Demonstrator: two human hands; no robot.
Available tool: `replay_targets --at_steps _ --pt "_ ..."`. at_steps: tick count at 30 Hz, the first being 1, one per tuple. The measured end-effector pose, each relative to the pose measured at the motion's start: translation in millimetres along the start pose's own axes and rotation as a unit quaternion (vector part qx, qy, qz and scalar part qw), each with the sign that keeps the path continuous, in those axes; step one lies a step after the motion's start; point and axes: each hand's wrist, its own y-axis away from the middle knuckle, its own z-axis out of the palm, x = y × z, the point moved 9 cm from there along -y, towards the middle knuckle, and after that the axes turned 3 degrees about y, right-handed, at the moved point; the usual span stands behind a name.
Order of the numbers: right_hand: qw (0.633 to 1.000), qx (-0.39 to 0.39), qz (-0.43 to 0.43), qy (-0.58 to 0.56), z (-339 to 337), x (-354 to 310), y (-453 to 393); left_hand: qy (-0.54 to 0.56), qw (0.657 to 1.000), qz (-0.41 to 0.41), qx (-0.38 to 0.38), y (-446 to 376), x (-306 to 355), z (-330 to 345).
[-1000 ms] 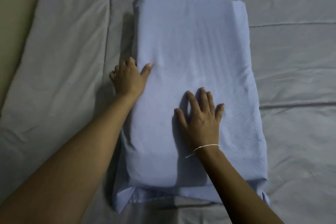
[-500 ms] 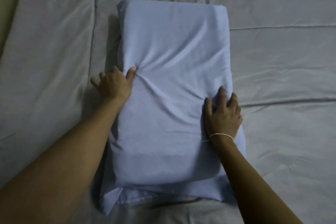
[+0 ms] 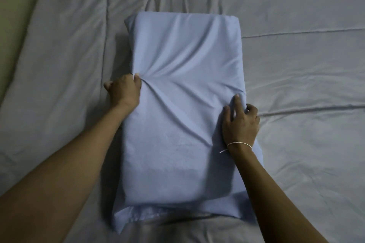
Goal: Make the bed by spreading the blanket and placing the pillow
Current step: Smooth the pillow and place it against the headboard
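A light blue pillow (image 3: pixel 183 92) lies lengthwise on the grey blanket (image 3: pixel 296 85) that covers the bed. My left hand (image 3: pixel 123 89) grips the pillow's left edge, thumb dug into the case so the cloth bunches into creases. My right hand (image 3: pixel 240 122) holds the right edge, with fingers curled over the side. A thin white string circles my right wrist. The open end of the pillowcase hangs loose at the near end.
The grey blanket shows wrinkles beyond the pillow and stitched seams to the right. A yellowish surface (image 3: pixel 15 16) borders the bed at the far left.
My right hand slid from the pillow's top to its right edge and curled around it. My left thumb pressed in, gathering creases across the case.
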Motion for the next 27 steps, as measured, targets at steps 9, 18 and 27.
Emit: replay_targets --at_steps 9,18,27 --pt "0.988 -0.074 -0.003 -0.133 16 -38 70 -0.062 0.991 0.078 0.091 39 -2 -122" --pt "0.927 -0.333 -0.007 -0.173 94 -117 197 -0.205 0.975 0.036 0.079 62 -105 -177" --pt "0.931 -0.291 0.023 -0.222 89 -160 203 -0.141 0.989 -0.01 0.043 53 -178 -182"
